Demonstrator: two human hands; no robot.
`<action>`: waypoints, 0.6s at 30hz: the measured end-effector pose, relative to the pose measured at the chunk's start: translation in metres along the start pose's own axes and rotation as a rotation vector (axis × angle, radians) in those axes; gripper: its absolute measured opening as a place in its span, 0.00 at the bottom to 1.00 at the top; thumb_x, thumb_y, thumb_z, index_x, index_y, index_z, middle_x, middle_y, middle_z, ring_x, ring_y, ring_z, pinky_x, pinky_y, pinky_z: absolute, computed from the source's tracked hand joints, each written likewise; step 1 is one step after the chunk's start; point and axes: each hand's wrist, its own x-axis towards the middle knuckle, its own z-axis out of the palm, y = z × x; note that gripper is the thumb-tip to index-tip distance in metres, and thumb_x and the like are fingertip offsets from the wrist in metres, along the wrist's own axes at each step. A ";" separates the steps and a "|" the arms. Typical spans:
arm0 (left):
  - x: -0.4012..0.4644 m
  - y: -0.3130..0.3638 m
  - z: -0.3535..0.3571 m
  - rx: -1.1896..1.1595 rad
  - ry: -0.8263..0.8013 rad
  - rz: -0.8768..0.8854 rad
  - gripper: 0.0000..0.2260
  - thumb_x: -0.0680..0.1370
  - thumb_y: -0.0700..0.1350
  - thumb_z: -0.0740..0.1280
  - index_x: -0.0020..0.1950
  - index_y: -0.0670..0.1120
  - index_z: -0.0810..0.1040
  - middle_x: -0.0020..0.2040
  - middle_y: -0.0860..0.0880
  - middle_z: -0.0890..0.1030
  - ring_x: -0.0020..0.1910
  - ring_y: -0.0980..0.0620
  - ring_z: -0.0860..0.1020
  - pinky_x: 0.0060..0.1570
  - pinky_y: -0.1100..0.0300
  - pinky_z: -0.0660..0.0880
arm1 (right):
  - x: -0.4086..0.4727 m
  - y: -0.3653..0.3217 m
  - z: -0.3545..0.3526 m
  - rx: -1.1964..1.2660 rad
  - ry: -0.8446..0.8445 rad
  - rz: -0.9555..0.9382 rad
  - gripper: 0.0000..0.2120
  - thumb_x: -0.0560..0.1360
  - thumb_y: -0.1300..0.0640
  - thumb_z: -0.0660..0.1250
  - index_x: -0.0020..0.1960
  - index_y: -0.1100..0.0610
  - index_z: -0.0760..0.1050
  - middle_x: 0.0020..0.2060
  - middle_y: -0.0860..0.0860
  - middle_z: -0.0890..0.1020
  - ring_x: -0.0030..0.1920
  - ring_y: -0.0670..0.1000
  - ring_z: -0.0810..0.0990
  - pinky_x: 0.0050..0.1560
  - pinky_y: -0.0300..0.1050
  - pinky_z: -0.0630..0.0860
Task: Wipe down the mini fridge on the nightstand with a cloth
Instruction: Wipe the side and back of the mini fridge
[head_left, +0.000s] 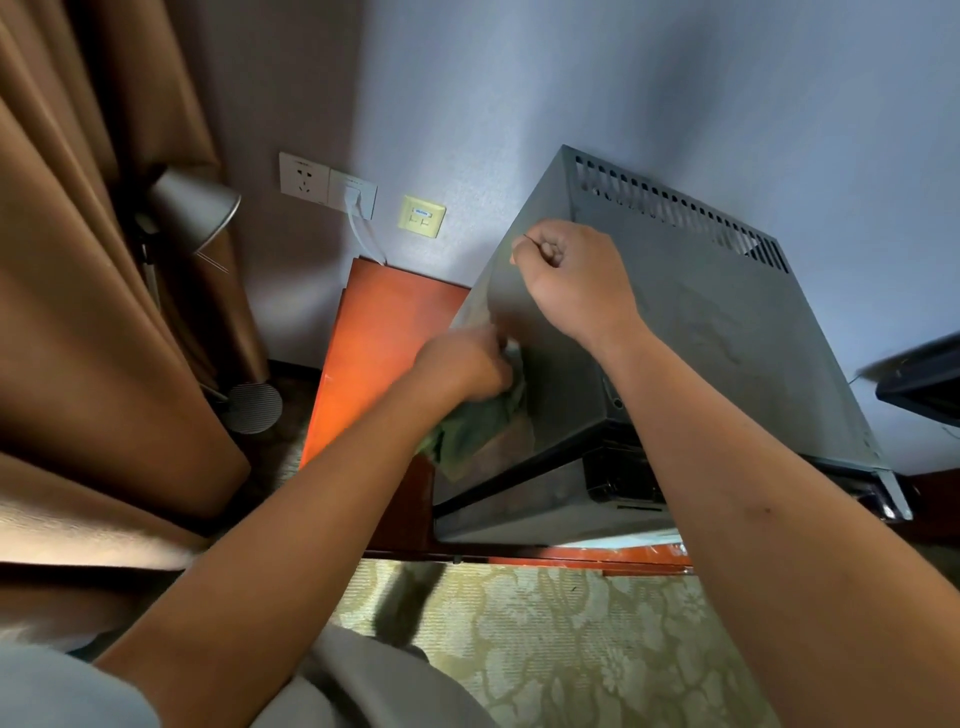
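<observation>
The boxy grey metal mini fridge (691, 332) is sitting on the reddish-orange wooden nightstand (374, 343), pushed against the pale blue wall (571, 78), its far top edge lined with a row of vent slots. The left hand (462, 364) is clutching a crumpled green cloth (480, 426) and pressing it against the fridge's left side panel, near the front edge; the cloth is bunching and hanging below the fist. The right hand (566, 275) is resting on the fridge's top near its left edge, fingers curled into a fist; whether it is pinching anything I cannot tell. Off to the left, brown curtains (78, 260) are hanging beside a grey metal floor lamp (195, 205), its round base sitting on the floor. On the wall beyond the nightstand, a white socket plate (327, 184) is carrying a white plugged-in cable, with a yellowish data plate (423, 216) just right of it. A green floral patterned carpet (571, 649) is spreading across the near floor.
</observation>
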 end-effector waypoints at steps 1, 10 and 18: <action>-0.003 0.006 -0.010 -0.063 0.100 0.054 0.15 0.75 0.50 0.69 0.62 0.52 0.79 0.53 0.49 0.81 0.52 0.47 0.79 0.45 0.55 0.76 | 0.000 -0.001 0.000 0.002 0.002 -0.003 0.18 0.79 0.52 0.64 0.31 0.54 0.65 0.23 0.45 0.65 0.27 0.46 0.65 0.34 0.45 0.69; -0.004 -0.020 0.027 0.024 -0.169 -0.128 0.18 0.76 0.52 0.67 0.66 0.51 0.78 0.57 0.48 0.80 0.51 0.48 0.78 0.44 0.56 0.75 | -0.002 -0.003 0.000 -0.027 -0.017 -0.004 0.20 0.79 0.53 0.63 0.30 0.49 0.61 0.22 0.43 0.66 0.26 0.46 0.63 0.31 0.41 0.63; -0.013 0.000 0.002 -0.314 0.134 0.077 0.18 0.74 0.49 0.69 0.63 0.58 0.77 0.49 0.53 0.81 0.45 0.52 0.79 0.38 0.57 0.73 | -0.002 -0.002 -0.001 -0.027 -0.020 -0.012 0.20 0.79 0.53 0.63 0.30 0.51 0.62 0.22 0.44 0.65 0.26 0.45 0.63 0.31 0.40 0.62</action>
